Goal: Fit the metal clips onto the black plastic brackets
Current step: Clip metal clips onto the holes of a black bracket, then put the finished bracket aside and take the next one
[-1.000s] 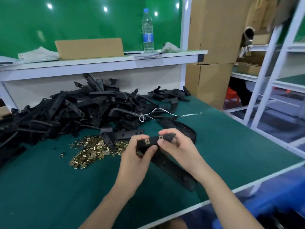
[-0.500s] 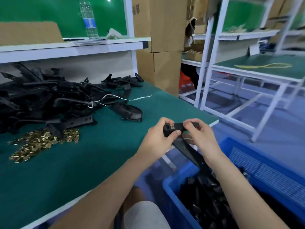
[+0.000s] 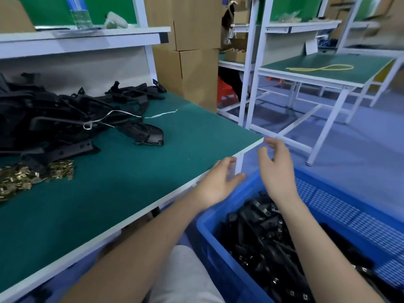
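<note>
A heap of black plastic brackets [image 3: 54, 119] covers the back left of the green table [image 3: 131, 182]. In front of that heap, at the left edge of the view, lies a pile of brass-coloured metal clips [image 3: 28, 176]. A blue crate [image 3: 209, 228] stands on the floor to the right of the table, and it holds black brackets with clips on them [image 3: 262, 235]. My left hand [image 3: 216, 182] hovers past the table's right front edge with loose fingers and holds nothing. My right hand [image 3: 277, 169] is above the crate, fingers spread, also holding nothing.
A white string [image 3: 122, 115] lies over the bracket heap. A shelf [image 3: 87, 40] behind the table carries a water bottle [image 3: 80, 14]. Cardboard boxes [image 3: 192, 51] stand beyond the table's right end. A second green-topped bench [image 3: 328, 71] with white legs stands across the aisle.
Both hands carried a clipped bracket from the table over to the blue crate and let it go. Now both hands are spread with nothing in them. My view has swung right.
</note>
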Demonstrator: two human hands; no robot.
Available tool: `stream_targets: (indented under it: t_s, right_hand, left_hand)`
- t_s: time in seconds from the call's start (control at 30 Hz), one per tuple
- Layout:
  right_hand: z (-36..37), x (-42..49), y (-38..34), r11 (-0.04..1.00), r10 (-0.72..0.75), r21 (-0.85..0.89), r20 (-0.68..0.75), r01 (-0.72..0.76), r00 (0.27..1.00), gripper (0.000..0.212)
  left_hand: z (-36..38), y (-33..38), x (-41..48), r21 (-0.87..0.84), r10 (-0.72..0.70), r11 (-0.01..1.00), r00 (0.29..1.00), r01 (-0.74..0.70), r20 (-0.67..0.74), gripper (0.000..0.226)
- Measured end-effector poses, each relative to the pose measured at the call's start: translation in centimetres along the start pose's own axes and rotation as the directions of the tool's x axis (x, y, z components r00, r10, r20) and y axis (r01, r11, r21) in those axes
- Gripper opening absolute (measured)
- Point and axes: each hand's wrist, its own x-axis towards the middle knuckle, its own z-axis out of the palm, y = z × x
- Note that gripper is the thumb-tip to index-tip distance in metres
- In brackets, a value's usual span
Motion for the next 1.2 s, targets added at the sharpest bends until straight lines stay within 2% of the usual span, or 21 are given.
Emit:
stream_targets:
  t_s: [0.13,0.23,0.37,0.4,0.43,0.5,0.57,0.67,0.73,0.83,0.97,1.07,1.2]
  right_hand:
    - [4.4,-2.6,-2.7,0.996,-0.09,0.009,0.122,0.089,0.989,0.035]
    - [8.9,-5.0,-5.4,0.986,-0.166,0.055,0.204,0.158,0.965,0.032]
    - [14.9,-8.2,-8.6,0.976,-0.213,0.124,0.322,0.182,0.923,0.029]
    - [16.2,-8.9,-9.2,0.97,-0.239,0.125,0.347,0.208,0.907,0.029]
    - [17.5,-9.4,-9.6,0.965,-0.263,0.117,0.372,0.237,0.89,0.03]
    - [20.0,-10.2,-10.2,0.949,-0.305,0.071,0.446,0.306,0.842,0.032]
    - [22.4,-10.9,-10.4,0.917,-0.334,0.01,0.561,0.398,0.757,0.039]
    - [26.1,-11.8,-10.5,0.836,-0.334,-0.083,0.708,0.543,0.623,0.05]
    - [28.6,-12.5,-10.8,0.789,-0.319,-0.123,0.755,0.602,0.573,0.054]
    - [32.0,-13.1,-11.2,0.734,-0.296,-0.17,0.791,0.658,0.535,0.059]
    - [35.9,-12.9,-12.2,0.699,-0.311,-0.177,0.797,0.692,0.518,0.062]
    - [38.2,-12.4,-12.8,0.674,-0.33,-0.136,0.824,0.726,0.46,0.063]
    - [40.4,-11.5,-13.3,0.634,-0.378,-0.069,0.841,0.77,0.386,0.061]
  left_hand:
    - [-3.4,-0.6,-0.8,-0.072,0.021,0.997,0.992,-0.03,-0.125,0.041]
    - [-6.9,-1.6,-2.2,-0.119,-0.005,0.993,0.972,-0.024,-0.237,0.038]
    - [-12.6,-4.5,-3.8,-0.146,-0.076,0.989,0.899,0.014,-0.432,0.018]
    - [-14.1,-5.5,-4.5,-0.08,-0.106,0.994,0.874,0.078,-0.475,0.015]
    - [-15.4,-6.8,-5.2,-0.022,-0.132,0.99,0.848,0.141,-0.513,0.018]
    - [-18.0,-9.1,-7.6,0.189,-0.118,0.951,0.851,0.246,-0.512,0.032]
    - [-20.3,-12.2,-10.0,0.355,-0.127,0.855,0.816,0.379,-0.564,0.042]
    - [-23.5,-15.6,-13.8,0.352,-0.192,0.767,0.716,0.536,-0.672,0.047]
    - [-25.2,-17.6,-16.3,0.344,-0.239,0.704,0.663,0.621,-0.709,0.052]
    - [-26.5,-19.9,-18.3,0.302,-0.295,0.626,0.577,0.719,-0.762,0.068]
    - [-27.8,-21.4,-17.4,0.253,-0.375,0.538,0.496,0.804,-0.783,0.089]
    - [-28.9,-22.7,-16.3,0.241,-0.383,0.527,0.481,0.815,-0.789,0.094]
    - [-30.1,-24.1,-15.4,0.311,-0.331,0.525,0.527,0.792,-0.782,0.086]
